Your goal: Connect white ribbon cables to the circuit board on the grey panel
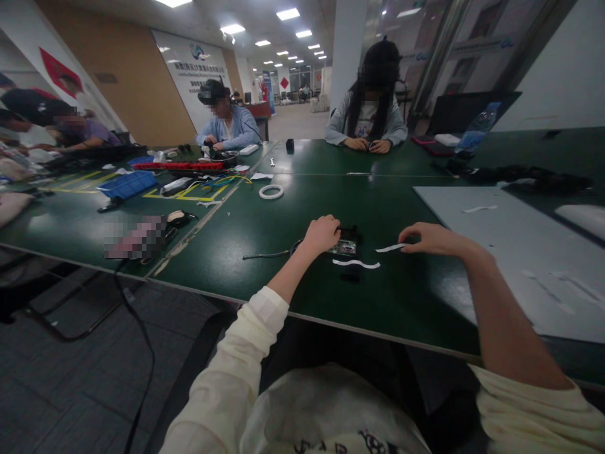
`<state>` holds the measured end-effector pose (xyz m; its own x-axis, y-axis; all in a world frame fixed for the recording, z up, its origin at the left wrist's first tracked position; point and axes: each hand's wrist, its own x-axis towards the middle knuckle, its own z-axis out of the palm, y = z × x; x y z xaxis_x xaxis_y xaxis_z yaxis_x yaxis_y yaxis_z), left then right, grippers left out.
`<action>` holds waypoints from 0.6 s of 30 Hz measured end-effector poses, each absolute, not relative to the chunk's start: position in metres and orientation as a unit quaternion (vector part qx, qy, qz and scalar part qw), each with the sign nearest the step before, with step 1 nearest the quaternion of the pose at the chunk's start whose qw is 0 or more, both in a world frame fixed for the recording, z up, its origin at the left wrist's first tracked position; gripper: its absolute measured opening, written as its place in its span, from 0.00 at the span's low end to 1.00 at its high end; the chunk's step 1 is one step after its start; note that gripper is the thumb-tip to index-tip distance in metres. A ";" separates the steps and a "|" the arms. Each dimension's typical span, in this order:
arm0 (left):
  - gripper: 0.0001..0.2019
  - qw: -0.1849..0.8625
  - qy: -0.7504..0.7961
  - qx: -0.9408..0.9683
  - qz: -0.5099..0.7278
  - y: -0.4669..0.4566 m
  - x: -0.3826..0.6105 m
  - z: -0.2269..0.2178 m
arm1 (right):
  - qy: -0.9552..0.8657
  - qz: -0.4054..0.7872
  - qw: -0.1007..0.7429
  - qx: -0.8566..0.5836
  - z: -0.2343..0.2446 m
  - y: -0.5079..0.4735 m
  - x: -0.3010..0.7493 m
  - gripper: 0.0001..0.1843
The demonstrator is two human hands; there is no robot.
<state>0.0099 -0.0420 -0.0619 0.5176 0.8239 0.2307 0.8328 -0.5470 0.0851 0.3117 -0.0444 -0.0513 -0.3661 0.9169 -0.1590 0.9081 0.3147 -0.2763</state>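
My left hand (pixel 322 233) rests over a small circuit board (pixel 348 246) with dark edges, its fingers curled on the board's left end and partly hiding it. A dark cable (pixel 265 256) runs out to the left from beneath that hand. To the right, my right hand (pixel 429 239) pinches one end of a thin white strip (pixel 388 248) between thumb and fingers, just above the table. Another white strip (pixel 356 263), slightly wavy, lies in front of the board. Near it on the table is a small black piece (pixel 350 277), too dark to make out.
A grey board (pixel 515 252) with several pale strips lies at the right. A white ring (pixel 271 192), perhaps a tape roll, and a blue tray (pixel 127 184) are farther left. Across the green table (pixel 227 252) sit co-workers; one person (pixel 366 101) is straight ahead.
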 end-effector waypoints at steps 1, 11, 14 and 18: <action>0.13 0.022 -0.482 -0.867 -0.123 -0.042 0.010 -0.062 | -0.812 0.161 0.010 -0.561 -0.052 -0.044 0.312 0.22; 0.13 0.021 -0.503 -0.857 -0.106 -0.045 0.012 -0.056 | -0.777 0.237 0.030 -0.582 -0.038 -0.051 0.304 0.21; 0.12 0.017 -0.501 -0.858 -0.111 -0.046 0.011 -0.056 | -0.762 0.261 0.047 -0.591 -0.033 -0.056 0.300 0.22; 0.13 0.012 -0.503 -0.857 -0.109 -0.046 0.011 -0.057 | -0.754 0.285 0.075 -0.587 -0.031 -0.060 0.296 0.23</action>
